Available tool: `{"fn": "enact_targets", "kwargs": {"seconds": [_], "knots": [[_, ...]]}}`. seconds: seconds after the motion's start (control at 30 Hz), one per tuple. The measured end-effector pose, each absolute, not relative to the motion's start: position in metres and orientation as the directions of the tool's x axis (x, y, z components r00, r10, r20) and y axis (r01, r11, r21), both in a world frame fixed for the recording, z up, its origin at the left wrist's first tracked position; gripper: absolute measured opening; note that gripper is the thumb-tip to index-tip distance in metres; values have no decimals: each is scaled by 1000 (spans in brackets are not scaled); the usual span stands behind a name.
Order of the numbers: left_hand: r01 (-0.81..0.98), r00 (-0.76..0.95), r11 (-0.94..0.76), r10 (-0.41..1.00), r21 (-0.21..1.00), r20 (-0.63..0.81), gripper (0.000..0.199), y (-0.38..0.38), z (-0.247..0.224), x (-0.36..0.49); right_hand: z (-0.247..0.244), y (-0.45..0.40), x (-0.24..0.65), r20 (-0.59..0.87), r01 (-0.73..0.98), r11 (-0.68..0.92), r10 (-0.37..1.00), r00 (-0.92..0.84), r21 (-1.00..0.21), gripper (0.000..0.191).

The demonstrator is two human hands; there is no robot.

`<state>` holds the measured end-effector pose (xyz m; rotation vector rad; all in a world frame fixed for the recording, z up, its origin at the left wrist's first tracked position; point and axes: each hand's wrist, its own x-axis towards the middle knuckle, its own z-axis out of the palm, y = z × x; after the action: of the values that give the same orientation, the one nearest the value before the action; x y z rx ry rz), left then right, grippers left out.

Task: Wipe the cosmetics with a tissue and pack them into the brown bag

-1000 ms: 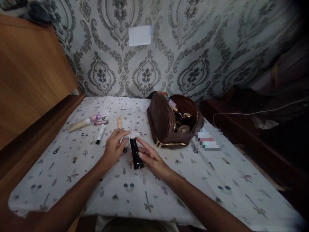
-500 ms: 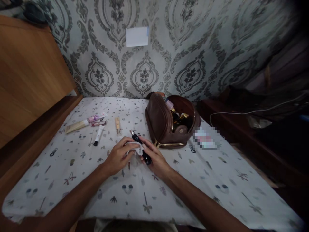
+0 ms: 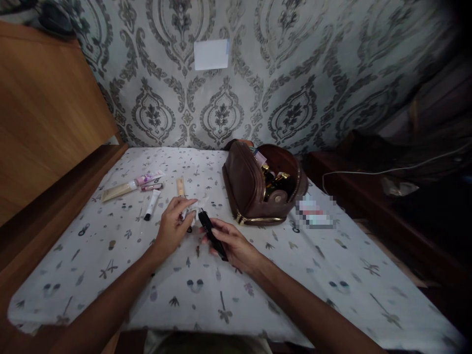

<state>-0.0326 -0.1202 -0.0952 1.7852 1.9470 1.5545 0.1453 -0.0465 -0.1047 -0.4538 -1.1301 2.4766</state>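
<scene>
The half-closed left hand [image 3: 172, 227] pinches crumpled white tissue [image 3: 191, 208], shifted off the smooth, slim black tube [image 3: 212, 235] gripped in the right hand's [image 3: 238, 244] curled fingers.

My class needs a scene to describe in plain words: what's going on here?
A person is handling two things over a cloth with small printed pictures. The left hand has a white tissue between its fingers, and the right hand holds a black tube, one end near the tissue. An open brown bag with things inside stands beyond the right hand. Left of the bag lie several tubes, among them a white tube with a black cap.
</scene>
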Motion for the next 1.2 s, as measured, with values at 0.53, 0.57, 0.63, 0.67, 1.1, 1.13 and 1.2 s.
{"fn": "enact_targets", "kwargs": {"seconds": [0.53,0.57,0.63,0.67,1.1,1.13,1.2], "knots": [[682,159,-500,814,534,559,30,-131,-99,-5,-124,-29,140,-189,-353,-591,664,-723,-725,33],[678,200,-517,813,523,546,30,-132,-97,-4,-124,-26,141,-210,-358,-608,666,-716,-709,34],[671,260,-543,810,505,525,30,-134,-95,-1,-125,-22,143,-248,-377,-637,673,-696,-672,37],[668,279,-550,809,502,517,31,-134,-94,-1,-125,-20,144,-262,-387,-648,676,-689,-656,39],[676,158,-514,801,528,577,31,-130,-97,-4,-110,-36,140,-299,-340,-651,668,-682,-679,43],[676,126,-504,798,538,589,31,-130,-98,-6,-110,-37,140,-294,-321,-641,664,-688,-698,44],[680,41,-471,790,562,611,30,-128,-97,-10,-110,-39,140,-278,-290,-619,656,-701,-730,45]]}}
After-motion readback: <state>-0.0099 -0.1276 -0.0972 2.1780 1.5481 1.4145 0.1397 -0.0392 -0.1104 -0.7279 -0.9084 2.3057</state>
